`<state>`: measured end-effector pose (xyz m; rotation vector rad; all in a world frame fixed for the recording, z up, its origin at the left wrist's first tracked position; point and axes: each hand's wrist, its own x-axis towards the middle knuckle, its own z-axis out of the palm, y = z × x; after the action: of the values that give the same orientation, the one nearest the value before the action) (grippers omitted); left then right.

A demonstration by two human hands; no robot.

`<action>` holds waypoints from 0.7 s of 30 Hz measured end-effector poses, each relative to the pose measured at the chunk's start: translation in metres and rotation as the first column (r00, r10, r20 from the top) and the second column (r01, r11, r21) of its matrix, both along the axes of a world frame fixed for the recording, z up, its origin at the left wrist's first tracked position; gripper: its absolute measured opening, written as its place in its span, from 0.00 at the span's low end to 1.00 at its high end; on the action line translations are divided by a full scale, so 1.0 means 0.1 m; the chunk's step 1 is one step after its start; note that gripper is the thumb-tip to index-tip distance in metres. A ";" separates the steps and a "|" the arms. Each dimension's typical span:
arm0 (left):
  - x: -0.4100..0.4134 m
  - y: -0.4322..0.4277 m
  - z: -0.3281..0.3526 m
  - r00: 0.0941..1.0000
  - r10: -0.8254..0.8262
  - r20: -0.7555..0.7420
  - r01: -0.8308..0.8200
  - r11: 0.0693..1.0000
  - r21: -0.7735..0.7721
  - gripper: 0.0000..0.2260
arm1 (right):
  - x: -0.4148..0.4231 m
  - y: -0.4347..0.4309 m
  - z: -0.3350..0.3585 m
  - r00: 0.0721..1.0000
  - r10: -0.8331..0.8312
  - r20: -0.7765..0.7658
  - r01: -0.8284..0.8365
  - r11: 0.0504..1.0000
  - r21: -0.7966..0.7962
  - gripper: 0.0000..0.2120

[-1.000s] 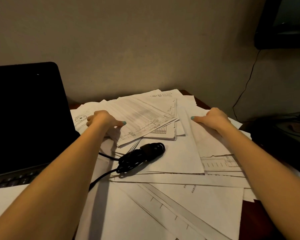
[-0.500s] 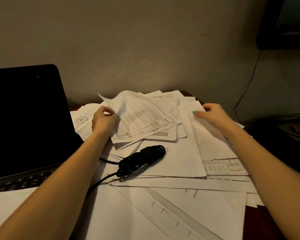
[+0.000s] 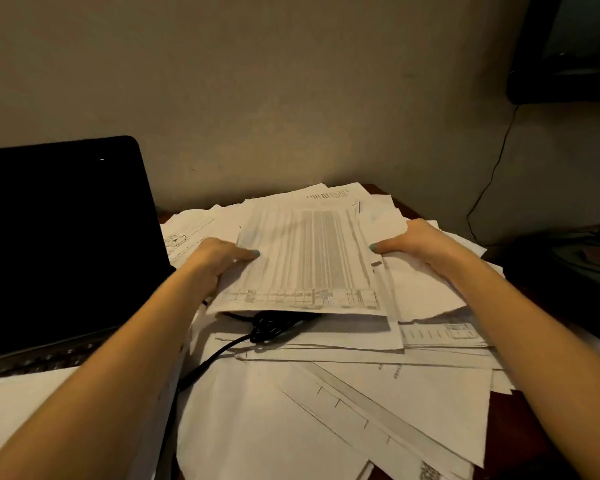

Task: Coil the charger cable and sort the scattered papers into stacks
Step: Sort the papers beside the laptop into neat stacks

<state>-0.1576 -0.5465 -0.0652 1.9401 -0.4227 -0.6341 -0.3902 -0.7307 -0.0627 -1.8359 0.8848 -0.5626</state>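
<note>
While my left hand point(image 3: 219, 259) pinches the left edge of the printed sheet point(image 3: 309, 258) and my right hand point(image 3: 418, 242) grips its right edge, the cable point(image 3: 274, 325) lies bundled on the papers point(image 3: 291, 427), half hidden under the sheet's near edge. The laptop point(image 3: 66, 237) crowds the left; bare table point(image 3: 520, 445) shows at the right.

My arms are bare from the bottom edge of the frame up to the wrists. My left forearm point(image 3: 118, 375) fills the lower left and my right forearm point(image 3: 534, 341) the lower right. My left hand point(image 3: 215, 259) and right hand point(image 3: 418, 242) are bare too. My left thumbnail point(image 3: 255, 252) and right thumbnail point(image 3: 372, 247) are painted pale teal, short and rounded. The other nails are hidden.
</note>
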 end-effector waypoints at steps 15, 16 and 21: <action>-0.04 0.02 -0.14 0.992 -0.063 0.110 0.092 0.955 -0.281 0.12 | -0.74 -0.08 0.10 0.796 -0.462 0.392 0.447 0.884 0.135 0.15; -0.07 0.03 -0.13 0.989 -0.084 0.120 0.115 0.950 -0.290 0.12 | -0.79 -0.07 0.07 0.810 -0.457 0.367 0.441 0.888 0.132 0.15; -0.15 0.02 -0.12 0.978 -0.098 0.185 0.151 0.942 -0.300 0.16 | -0.80 0.08 0.08 0.865 -0.418 0.276 0.383 0.907 0.174 0.18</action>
<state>-0.1725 -0.5446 -0.0776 1.6756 -0.7139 -0.4535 -0.4704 -0.7229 -0.0551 -1.4102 1.0654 -1.0105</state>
